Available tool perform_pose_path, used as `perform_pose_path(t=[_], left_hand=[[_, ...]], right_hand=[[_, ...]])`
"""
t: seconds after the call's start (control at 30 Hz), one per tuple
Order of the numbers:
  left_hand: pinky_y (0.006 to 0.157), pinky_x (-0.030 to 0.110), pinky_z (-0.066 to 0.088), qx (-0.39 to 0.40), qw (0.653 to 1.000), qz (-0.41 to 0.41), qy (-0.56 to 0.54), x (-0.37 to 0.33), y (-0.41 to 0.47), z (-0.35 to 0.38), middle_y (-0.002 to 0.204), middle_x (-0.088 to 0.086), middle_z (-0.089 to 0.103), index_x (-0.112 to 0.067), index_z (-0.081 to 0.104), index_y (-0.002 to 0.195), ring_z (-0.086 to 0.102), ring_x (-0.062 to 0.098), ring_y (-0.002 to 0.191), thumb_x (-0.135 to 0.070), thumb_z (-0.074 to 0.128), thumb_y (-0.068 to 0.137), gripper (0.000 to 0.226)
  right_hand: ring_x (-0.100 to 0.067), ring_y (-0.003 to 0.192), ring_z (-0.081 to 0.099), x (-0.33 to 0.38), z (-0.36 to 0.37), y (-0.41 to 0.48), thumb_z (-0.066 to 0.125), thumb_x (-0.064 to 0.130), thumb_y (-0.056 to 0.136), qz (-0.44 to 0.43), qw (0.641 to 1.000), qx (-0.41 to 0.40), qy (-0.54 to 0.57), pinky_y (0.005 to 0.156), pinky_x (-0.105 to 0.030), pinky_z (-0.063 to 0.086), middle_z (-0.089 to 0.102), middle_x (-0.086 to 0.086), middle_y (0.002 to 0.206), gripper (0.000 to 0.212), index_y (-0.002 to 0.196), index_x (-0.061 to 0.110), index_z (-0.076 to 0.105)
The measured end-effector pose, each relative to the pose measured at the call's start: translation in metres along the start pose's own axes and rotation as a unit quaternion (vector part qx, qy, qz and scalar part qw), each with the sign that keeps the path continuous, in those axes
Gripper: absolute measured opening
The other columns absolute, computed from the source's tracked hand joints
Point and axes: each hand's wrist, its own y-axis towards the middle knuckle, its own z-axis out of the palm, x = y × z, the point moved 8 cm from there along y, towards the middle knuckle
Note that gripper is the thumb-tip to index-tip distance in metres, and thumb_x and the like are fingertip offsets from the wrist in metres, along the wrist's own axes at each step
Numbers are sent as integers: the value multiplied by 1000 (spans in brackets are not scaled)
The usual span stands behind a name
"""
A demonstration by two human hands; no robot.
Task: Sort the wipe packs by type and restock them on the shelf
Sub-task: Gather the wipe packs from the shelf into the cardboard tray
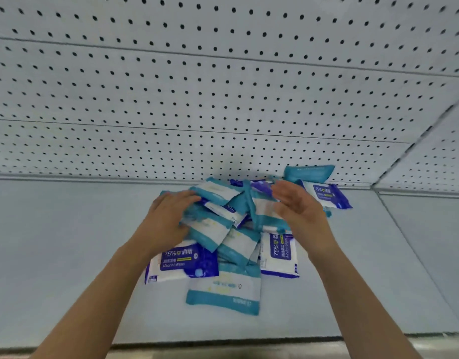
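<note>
A mixed heap of wipe packs lies on the pale shelf board against the pegboard back wall. Teal-and-white packs and dark blue alcohol wipe packs overlap in no order. Another blue pack lies at the heap's right, and one rests near the back. My left hand lies on the left side of the heap, fingers flat on a teal pack. My right hand hovers at the right side, palm turned inward, fingers straight and blurred, beside a teal pack.
The pegboard wall rises behind the heap. A side pegboard panel closes the shelf at the right. A seam in the shelf board runs diagonally at the right. The shelf's front edge is near my arms.
</note>
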Motion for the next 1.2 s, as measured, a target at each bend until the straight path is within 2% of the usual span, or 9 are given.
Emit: perform_pose_path(t=[0.1,0.3,0.43,0.67,0.77,0.83,0.93,1.03,1.2], left_hand=[[120,40,25,61,996,30,57,15,23,7,159,-5,33,-26,39,151,34,19,143,-20,71,79,79],[98,30,42,48,996,21,72,20,35,-10,142,-8,54,-28,51,142,52,16,125,-19,71,84,62],[72,31,46,-30,997,-24,71,25,33,-41,111,-4,69,-27,66,119,59,14,91,-17,63,91,30],[68,27,51,-25,950,-108,-293,1,42,-67,82,-5,73,-26,68,93,67,11,74,-10,62,95,17],[73,28,54,99,968,-70,-221,-23,69,-42,88,-8,73,-26,67,102,69,8,79,-23,64,91,12],[79,29,54,184,972,-41,-141,-38,84,-24,102,-3,69,-23,61,114,66,15,91,-35,59,77,39],[85,27,49,281,958,-16,-49,-50,96,-3,114,-7,60,-32,48,122,59,15,104,-39,57,72,51],[102,38,47,344,938,-11,40,-43,102,11,129,-7,57,-45,42,124,56,15,114,-37,63,75,54],[101,33,43,348,927,-8,140,-39,106,-4,138,-15,41,-44,29,151,45,18,128,-40,75,75,88]], right_hand=[[5,108,63,2,-17,3,58,-4,94,-25,997,-36,-64,91,-13,51,69,12,118,41,120,27,63],[-15,123,56,-4,-46,40,55,16,100,35,979,-76,-186,104,-35,46,62,2,134,34,133,19,58],[-16,102,56,-19,-41,62,45,29,105,98,939,-27,-327,81,-32,45,63,-4,124,35,133,13,56],[-20,97,60,-30,-44,81,62,31,96,110,925,-9,-364,80,-33,53,63,-7,118,29,121,16,62],[-24,105,59,-30,-49,82,76,18,87,128,958,-2,-258,73,-29,52,57,-6,118,45,128,21,57],[-24,105,59,-32,-53,79,80,9,82,138,974,8,-178,65,-24,51,57,-6,117,60,133,24,51],[-22,101,65,-40,-63,81,82,1,76,134,982,25,-131,76,-34,59,62,-8,114,71,136,24,50],[-20,102,69,-38,-67,85,82,3,76,122,978,59,-157,88,-41,60,69,-6,110,56,127,16,60],[-10,107,63,-14,-40,95,71,8,89,53,956,159,-241,84,-23,55,66,9,114,35,116,28,60]])
